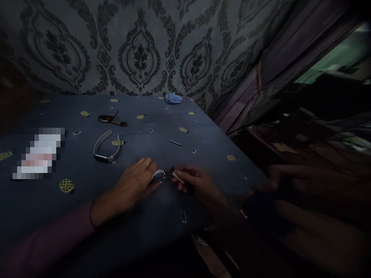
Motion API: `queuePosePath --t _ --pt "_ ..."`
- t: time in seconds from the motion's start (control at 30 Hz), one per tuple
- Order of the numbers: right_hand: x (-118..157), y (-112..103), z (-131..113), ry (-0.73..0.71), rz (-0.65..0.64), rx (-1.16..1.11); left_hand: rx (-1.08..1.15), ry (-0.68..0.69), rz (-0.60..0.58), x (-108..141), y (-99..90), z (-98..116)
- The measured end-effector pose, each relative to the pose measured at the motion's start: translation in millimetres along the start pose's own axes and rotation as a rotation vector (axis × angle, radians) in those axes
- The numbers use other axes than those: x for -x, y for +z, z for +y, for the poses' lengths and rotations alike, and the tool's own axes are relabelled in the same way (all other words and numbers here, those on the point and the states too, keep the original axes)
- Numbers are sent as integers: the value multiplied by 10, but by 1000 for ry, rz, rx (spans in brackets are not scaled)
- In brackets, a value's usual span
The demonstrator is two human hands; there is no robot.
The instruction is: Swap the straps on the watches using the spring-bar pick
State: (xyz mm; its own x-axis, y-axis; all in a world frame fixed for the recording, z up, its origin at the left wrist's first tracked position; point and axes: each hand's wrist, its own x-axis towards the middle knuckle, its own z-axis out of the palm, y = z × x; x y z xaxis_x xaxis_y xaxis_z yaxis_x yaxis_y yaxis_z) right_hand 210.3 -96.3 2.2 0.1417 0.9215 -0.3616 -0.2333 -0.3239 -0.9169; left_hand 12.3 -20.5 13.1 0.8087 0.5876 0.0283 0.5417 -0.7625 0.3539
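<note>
My left hand (pixel 136 181) rests low over the table, its fingers closed around the edge of a round-faced wristwatch (pixel 159 176). My right hand (pixel 194 179) pinches a short watch strap (pixel 177 177), dark on one side and pale on the other, just right of the watch case. Whether strap and case are joined I cannot tell. Beyond my hands lies a thin pointed metal tool (pixel 175 143). A smartwatch (pixel 102 157) with a pale band stands on its side to the left, and a watch with a brown strap (pixel 113 120) lies farther back.
A blue-grey patterned cloth covers the table (pixel 150 231). Crumpled blue material (pixel 173 99) sits at the back edge by the wallpapered wall. At left is a pixelated pale item (pixel 40 154). Another person's arms (pixel 304 181) are at the right, dim and blurred.
</note>
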Motion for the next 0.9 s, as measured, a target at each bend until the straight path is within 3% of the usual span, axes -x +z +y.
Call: queuePosePath --t 0.13,0.3,0.67,0.9 --pt "-30 -66 -40 60 -85 70 111 130 -106 -2 -155 -129" --pt "-76 -110 -61 107 -186 141 167 186 -173 -12 -241 -209" --pt "-126 -134 -59 117 -326 241 153 260 -174 -40 -233 -225" --pt "-111 -105 -78 120 -312 270 155 271 -157 -29 -224 -223"
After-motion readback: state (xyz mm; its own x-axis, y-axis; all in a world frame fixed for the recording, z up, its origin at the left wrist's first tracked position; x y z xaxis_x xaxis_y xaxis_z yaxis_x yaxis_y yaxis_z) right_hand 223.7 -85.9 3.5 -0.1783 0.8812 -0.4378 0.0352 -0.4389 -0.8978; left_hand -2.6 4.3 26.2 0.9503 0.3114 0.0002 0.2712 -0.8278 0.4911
